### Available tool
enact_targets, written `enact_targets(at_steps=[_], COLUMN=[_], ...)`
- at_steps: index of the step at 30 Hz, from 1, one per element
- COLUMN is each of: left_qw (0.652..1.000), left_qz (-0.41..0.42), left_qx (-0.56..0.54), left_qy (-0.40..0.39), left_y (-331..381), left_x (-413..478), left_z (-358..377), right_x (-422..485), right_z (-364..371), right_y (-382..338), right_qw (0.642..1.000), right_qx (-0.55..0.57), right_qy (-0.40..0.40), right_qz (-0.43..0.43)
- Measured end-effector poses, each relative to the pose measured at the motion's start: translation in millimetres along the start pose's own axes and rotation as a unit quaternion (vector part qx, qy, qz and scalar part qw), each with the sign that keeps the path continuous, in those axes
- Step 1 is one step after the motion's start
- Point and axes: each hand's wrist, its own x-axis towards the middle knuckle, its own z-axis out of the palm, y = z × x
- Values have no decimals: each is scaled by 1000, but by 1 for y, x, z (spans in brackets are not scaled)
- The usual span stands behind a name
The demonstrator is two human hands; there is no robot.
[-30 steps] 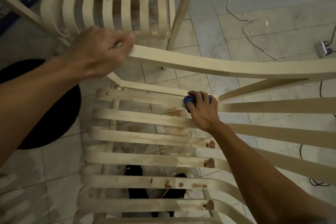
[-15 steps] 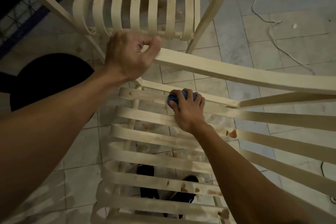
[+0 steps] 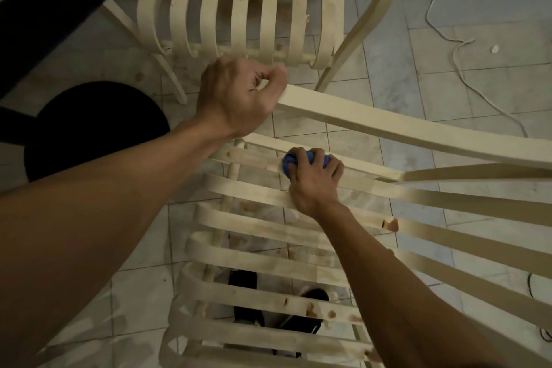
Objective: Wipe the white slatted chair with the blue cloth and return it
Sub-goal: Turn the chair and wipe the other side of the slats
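Fingers of the right hand (image 3: 313, 182) are bunching the blue cloth (image 3: 291, 162) against a far slat of the white slatted chair (image 3: 268, 270), the left hand (image 3: 239, 95) is fisting its armrest (image 3: 403, 125), and loosening that fist is risking tipping.

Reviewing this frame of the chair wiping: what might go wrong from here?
1. The blue cloth is balled small under the right hand, so it may skip the brown stains on nearer slats.
2. Fingers could slip into the gaps between slats and get pinched.
3. The left hand alone steadies the chair by its armrest; hard rubbing might shift it toward the white cable.
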Motion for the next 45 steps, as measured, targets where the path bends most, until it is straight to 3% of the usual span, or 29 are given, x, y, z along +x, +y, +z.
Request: enact_targets(at_steps=[7,14,17,20,28,31,34,41,45], left_qw=[1000,999,998,998,999,999,999,998,997], left_qz=[27,33,32,27,4,9,11,31,43], left_qx=[2,6,15,25,33,25,21,23,14], left_qy=[1,33,51,60,39,34,31,42,55], left_y=[-7,-7,-4,-3,-1,-1,-3,-5,-4], left_x=[0,-2,-2,-2,-3,-4,-4,-1,-2], left_z=[-3,2,4,4,2,1,2,2,4], right_x=[-5,-26,-23,-14,6,3,-8,-30,-28], right_z=[-5,-38,-41,-33,3,5,1,-23,-33], right_y=[23,138,155,128,-13,-20,15,135,154], right_qw=[1000,995,993,992,1000,1000,998,994,992], right_qx=[4,-57,-47,-11,8,14,8,-66,-59], right_qy=[9,0,-11,-5,-6,15,35,41,32], right_qz=[-27,84,106,122,12,-20,-42,79,109])
